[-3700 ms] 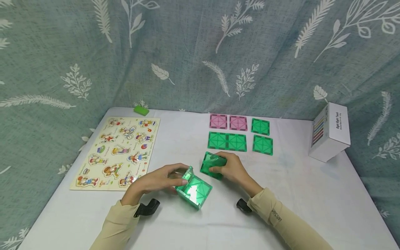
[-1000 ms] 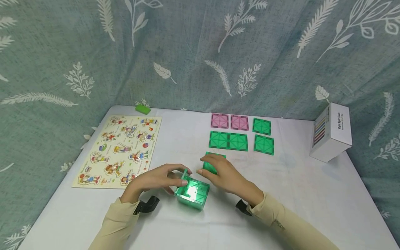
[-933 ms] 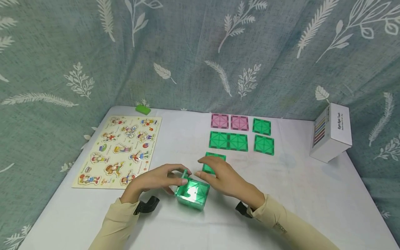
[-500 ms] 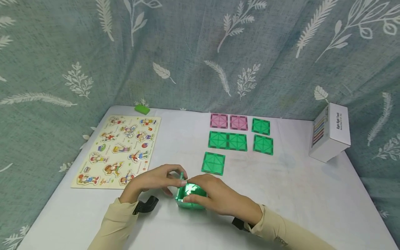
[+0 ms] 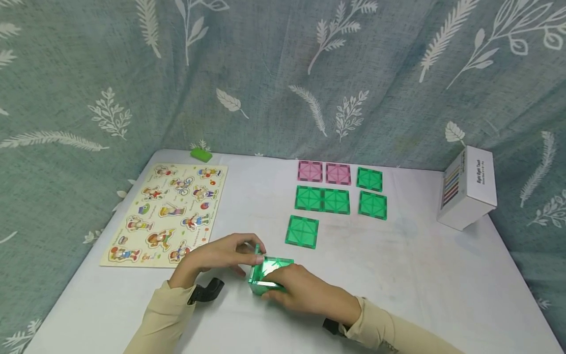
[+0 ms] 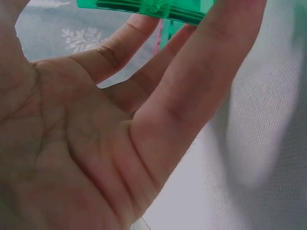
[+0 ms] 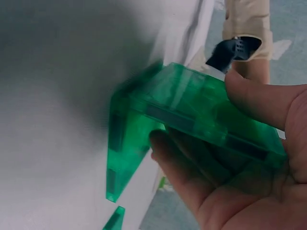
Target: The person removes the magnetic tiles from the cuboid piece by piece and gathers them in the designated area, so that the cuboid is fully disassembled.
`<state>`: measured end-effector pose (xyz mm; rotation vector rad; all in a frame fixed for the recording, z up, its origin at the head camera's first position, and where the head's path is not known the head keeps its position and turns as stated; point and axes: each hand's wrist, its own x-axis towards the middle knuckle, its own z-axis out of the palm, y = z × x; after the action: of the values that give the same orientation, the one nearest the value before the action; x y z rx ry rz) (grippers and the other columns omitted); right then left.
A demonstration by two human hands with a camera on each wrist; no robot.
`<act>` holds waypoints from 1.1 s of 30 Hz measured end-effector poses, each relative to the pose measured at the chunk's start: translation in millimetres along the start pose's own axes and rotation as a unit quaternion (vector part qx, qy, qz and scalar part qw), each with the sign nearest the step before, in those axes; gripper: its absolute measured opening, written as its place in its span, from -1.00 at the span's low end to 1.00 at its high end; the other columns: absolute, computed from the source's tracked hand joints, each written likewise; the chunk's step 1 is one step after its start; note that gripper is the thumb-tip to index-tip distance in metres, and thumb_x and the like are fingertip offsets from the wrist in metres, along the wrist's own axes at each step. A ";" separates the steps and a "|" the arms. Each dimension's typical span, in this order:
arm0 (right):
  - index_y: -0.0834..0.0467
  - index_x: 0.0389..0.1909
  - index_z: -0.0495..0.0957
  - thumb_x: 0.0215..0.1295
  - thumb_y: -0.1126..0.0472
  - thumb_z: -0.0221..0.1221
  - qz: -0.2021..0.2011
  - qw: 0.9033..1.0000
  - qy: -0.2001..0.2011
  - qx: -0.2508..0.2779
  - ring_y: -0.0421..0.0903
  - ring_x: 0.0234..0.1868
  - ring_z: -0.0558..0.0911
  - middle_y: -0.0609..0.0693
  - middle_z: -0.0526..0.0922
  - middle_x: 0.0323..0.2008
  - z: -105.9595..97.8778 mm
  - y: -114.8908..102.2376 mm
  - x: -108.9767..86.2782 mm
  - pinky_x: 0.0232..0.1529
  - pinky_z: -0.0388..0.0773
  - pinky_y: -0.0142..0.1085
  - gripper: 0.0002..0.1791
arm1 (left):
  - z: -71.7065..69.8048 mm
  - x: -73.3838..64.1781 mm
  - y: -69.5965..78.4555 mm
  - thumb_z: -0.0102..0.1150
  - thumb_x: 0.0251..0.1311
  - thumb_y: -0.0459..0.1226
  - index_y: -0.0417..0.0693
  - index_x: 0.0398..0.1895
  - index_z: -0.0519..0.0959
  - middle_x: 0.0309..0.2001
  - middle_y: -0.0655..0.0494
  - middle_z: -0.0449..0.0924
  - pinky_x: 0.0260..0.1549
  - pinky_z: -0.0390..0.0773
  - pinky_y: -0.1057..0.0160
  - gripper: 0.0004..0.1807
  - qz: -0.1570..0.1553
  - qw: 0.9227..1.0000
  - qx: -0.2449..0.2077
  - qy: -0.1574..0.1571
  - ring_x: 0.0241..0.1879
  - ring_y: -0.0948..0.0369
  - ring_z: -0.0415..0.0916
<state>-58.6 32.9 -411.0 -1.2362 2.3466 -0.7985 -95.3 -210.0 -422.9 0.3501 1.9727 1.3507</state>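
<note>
Green see-through magnetic tiles form a partial box [image 5: 273, 264] on the white table, with a flat base and upright walls at its left and front. My left hand [image 5: 223, 253] pinches the left wall between thumb and fingers; a tile edge [image 6: 144, 5] shows above that palm in the left wrist view. My right hand [image 5: 305, 290] grips the front wall, fingers inside and thumb outside. In the right wrist view, this wall tile [image 7: 187, 98] lies between thumb and fingers. A loose green tile [image 5: 302, 231] lies flat just behind the box.
Farther back lie two pink tiles [image 5: 310, 171] and several green tiles [image 5: 373, 204]. A picture puzzle board [image 5: 163, 211] is at the left, with a small green block [image 5: 201, 155] behind it. A white box [image 5: 468, 187] stands at the right, before a leaf-patterned curtain [image 5: 265, 73].
My right hand has left the loose green tile lying flat and moved toward me to grip the box's front wall. My left hand has kept its hold; the box has turned slightly.
</note>
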 end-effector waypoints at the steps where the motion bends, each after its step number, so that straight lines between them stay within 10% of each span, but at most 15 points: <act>1: 0.08 -0.09 0.70 0.36 0.15 0.28 -0.003 1.000 0.000 0.002 -0.40 -0.11 0.61 -0.17 0.77 -0.12 0.8 0.5 -0.1 0.03 0.57 -0.45 -0.82 | -0.4 -0.2 0.2 0.28 0.31 -0.04 -0.17 0.08 0.51 0.06 -0.15 0.62 -0.19 0.74 0.04 -0.54 0.005 1.000 0.000 0.000 0.03 0.06 0.60; 33: 0.05 0.13 0.63 0.34 0.27 0.27 0.001 0.998 -0.039 -0.052 -0.38 0.02 0.63 -0.18 0.74 0.02 4.4 -4.0 -3.1 0.06 0.58 -0.52 -0.65 | 1.0 2.5 2.6 0.25 0.33 -0.10 -0.02 0.07 0.64 0.11 0.06 0.65 0.25 0.38 -0.10 -0.67 0.070 0.996 0.060 -0.005 0.23 0.05 0.44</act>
<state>-51.9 32.3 -411.7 -1.2840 2.3514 -0.6231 -96.8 -206.8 -421.7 0.5590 2.0586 1.3159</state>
